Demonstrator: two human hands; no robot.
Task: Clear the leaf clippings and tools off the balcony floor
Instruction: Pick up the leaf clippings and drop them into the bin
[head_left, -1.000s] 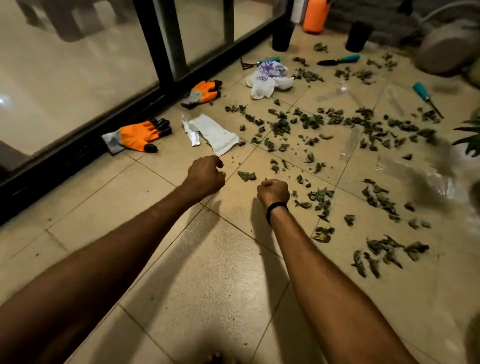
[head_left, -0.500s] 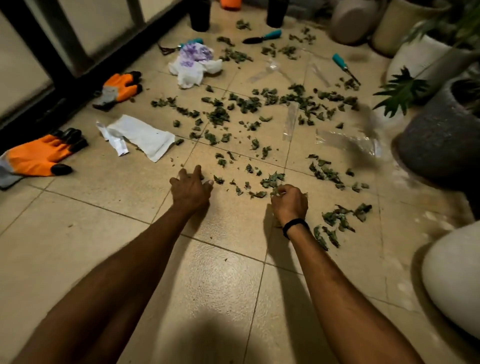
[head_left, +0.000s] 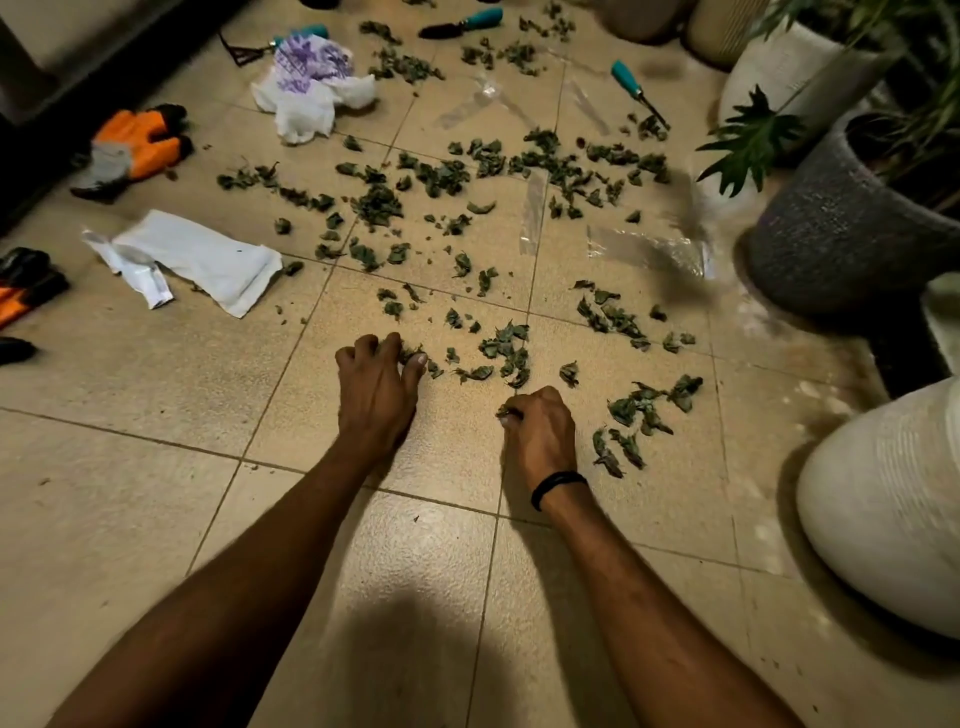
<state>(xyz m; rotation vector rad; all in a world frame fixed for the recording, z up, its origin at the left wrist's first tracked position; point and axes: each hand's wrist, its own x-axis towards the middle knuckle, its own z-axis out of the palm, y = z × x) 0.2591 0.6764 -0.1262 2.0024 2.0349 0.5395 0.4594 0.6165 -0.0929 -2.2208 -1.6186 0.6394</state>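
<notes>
Down on the balcony floor (head_left: 130, 493), your hands gather leaf bits.

Leaf clippings (head_left: 441, 176) lie all over the tiles, from the grey pot (head_left: 831, 249) to the white paper (head_left: 197, 257); they are small, dark green, curled and dry. A blue-handled tool (head_left: 631, 85) lies far off. Your left hand (head_left: 379, 384) curls its fingers (head_left: 365, 345) over a few bits. Your right hand (head_left: 543, 436) is a fist with leaf poking out. Loosen that fist and they may drop; grab fast and they may scatter.

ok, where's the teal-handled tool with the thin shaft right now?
Head view, upper right: the teal-handled tool lies just left of the white pot, its tip pointing toward the camera and touching a clump of leaf clippings.
</notes>
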